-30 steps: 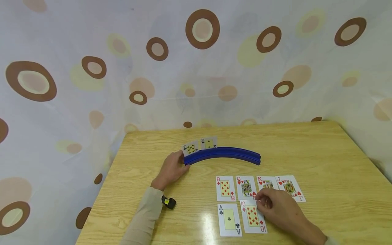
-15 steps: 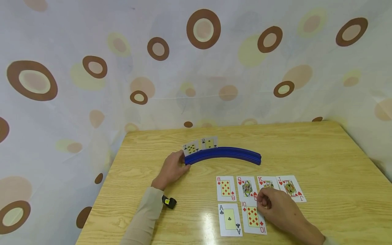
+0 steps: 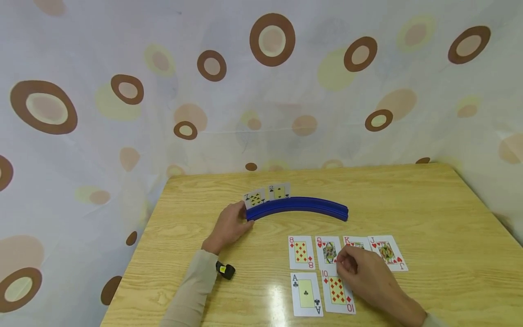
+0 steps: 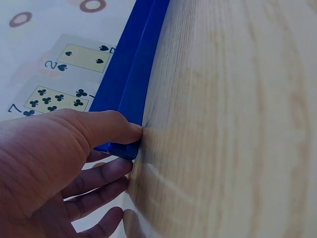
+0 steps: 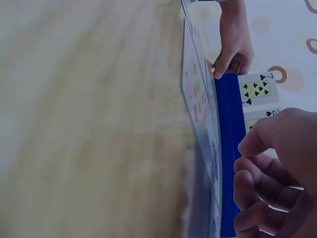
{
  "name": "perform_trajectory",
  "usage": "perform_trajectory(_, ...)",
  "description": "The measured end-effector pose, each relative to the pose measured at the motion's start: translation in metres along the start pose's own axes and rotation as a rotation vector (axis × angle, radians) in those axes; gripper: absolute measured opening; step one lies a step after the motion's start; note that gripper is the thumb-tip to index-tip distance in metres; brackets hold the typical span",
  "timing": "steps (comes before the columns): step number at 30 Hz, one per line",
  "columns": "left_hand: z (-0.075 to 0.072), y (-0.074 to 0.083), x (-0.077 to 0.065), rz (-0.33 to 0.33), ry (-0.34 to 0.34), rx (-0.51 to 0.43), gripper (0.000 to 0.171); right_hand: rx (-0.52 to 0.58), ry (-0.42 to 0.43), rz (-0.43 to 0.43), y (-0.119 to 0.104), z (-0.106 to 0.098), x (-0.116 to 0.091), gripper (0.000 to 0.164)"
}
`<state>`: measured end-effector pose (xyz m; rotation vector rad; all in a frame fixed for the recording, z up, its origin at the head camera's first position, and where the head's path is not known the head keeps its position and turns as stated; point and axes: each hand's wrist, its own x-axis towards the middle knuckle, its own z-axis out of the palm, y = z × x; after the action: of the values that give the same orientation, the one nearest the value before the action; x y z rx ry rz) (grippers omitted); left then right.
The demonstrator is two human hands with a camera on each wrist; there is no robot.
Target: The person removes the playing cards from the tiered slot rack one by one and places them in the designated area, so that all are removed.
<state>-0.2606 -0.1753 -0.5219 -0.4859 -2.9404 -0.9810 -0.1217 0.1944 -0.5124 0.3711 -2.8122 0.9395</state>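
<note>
At its left end my left hand (image 3: 229,228) holds a curved blue card holder (image 3: 298,206), thumb in front and fingers behind, as the left wrist view shows. A seven of clubs (image 3: 255,198) and a two of spades (image 3: 279,191) stand upright in its slot. My right hand (image 3: 369,277) hovers low over the face-up cards with loosely curled fingers, thumb tip close to the index finger, nothing between them. It partly covers the king of hearts (image 3: 354,240), and its fingertips overlap the queen of hearts (image 3: 328,247) and ten of diamonds (image 3: 337,290).
The eight of diamonds (image 3: 300,252) and jack of hearts (image 3: 388,252) end the upper row; the ace of clubs (image 3: 305,295) lies below. Beside my left forearm is a black wrist device (image 3: 226,270). A circle-patterned cloth (image 3: 302,150) hangs behind the wooden table (image 3: 429,204).
My right hand has shifted slightly left and away from me over the cards. The left hand keeps its hold on the card holder, and the cards have stayed put.
</note>
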Motion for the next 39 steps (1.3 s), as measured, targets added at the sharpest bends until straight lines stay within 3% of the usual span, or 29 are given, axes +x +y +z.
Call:
perform_trajectory(11,-0.002,0.002,0.001,-0.018,-0.01,-0.003,0.025,-0.013,0.046,-0.045,-0.02,-0.001,0.042,0.01)
perform_trajectory(19,-0.001,-0.004,0.001,0.044,0.022,0.006,0.024,0.033,0.211,-0.187,-0.007,0.017,0.091,0.005)
perform_trajectory(23,-0.001,-0.001,0.001,0.016,0.01,0.002,0.024,0.057,0.242,-0.231,-0.012,0.022,0.113,0.005)
perform_trajectory(27,0.0,-0.003,0.001,0.03,0.016,-0.003,0.026,0.068,0.226,-0.243,-0.027,0.027,0.129,0.013)
perform_trajectory(35,0.016,-0.031,0.011,0.118,0.051,-0.029,0.031,-0.005,0.267,-0.277,-0.051,0.035,0.147,0.041)
perform_trajectory(39,0.021,-0.041,0.013,0.106,0.05,-0.01,0.032,-0.037,0.296,-0.311,-0.055,0.04,0.156,0.043)
